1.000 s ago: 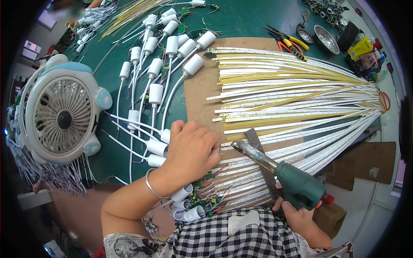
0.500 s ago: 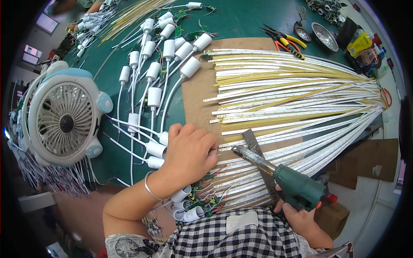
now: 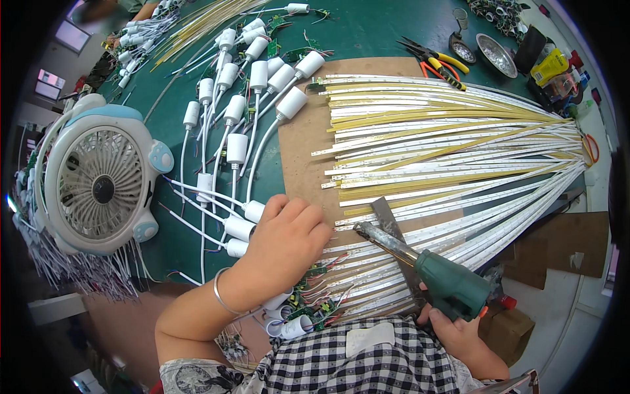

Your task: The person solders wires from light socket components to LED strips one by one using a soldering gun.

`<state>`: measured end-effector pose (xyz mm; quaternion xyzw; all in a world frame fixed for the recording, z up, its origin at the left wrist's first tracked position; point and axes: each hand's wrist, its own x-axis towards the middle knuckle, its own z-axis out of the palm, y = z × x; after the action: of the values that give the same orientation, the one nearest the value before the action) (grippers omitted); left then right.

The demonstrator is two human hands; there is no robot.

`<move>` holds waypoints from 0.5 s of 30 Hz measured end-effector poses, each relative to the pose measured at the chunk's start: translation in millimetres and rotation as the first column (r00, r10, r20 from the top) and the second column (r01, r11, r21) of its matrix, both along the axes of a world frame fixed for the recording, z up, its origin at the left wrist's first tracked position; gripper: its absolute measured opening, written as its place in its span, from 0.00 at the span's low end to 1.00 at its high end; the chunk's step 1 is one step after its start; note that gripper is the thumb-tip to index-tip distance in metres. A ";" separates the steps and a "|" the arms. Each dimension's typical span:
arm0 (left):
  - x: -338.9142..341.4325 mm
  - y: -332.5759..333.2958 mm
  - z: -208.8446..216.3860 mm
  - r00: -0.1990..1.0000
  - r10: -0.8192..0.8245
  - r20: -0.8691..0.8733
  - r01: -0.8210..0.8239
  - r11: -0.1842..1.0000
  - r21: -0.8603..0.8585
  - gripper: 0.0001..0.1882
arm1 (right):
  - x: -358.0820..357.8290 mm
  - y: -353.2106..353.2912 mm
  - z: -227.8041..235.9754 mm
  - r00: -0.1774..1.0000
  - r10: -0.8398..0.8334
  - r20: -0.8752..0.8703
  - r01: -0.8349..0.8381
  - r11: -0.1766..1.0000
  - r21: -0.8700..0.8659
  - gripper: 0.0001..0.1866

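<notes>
We have our right hand (image 3: 458, 333) closed around the handle of the green soldering gun (image 3: 453, 284), its tip above the brown board (image 3: 303, 154). Our left hand (image 3: 289, 246) is curled near the board's left side; we cannot tell whether it pinches anything. We see white and yellow strips (image 3: 420, 141) fanned across the board, white cylinders (image 3: 237, 148) mostly left of it, pliers (image 3: 441, 64) at its far right corner and a fan (image 3: 102, 187) farther left.

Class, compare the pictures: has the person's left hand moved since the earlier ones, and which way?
Yes, slightly: judged against the brown board, the left hand has shifted down the picture, toward the person's body.
</notes>
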<state>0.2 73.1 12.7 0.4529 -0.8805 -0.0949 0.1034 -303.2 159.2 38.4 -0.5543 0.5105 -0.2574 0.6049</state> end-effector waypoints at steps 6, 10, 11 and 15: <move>2.5 -8.3 -0.4 0.977 0.058 -0.206 -0.023 0.986 0.167 0.06 | 0.3 -0.2 -0.9 1.000 -0.013 0.009 0.013 1.000 0.000 0.22; -0.7 -7.5 -3.1 0.957 0.129 -0.259 -0.093 0.985 0.146 0.04 | -1.4 -0.3 -1.5 1.000 0.012 -0.020 -0.012 1.000 -0.017 0.21; -1.5 -7.8 -4.5 0.957 0.130 -0.260 -0.093 0.985 0.147 0.04 | -1.4 -0.1 -1.8 1.000 0.010 -0.020 -0.010 1.000 -0.017 0.21; -1.9 -9.3 -4.2 0.962 0.138 -0.234 -0.100 0.981 0.165 0.04 | -0.7 -1.5 -0.2 1.000 0.011 -0.027 -0.011 1.000 -0.015 0.22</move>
<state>-1.8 63.8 8.6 0.4965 -0.8224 -0.2101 0.1817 -303.9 157.7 38.2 -0.5651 0.5135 -0.2503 0.5952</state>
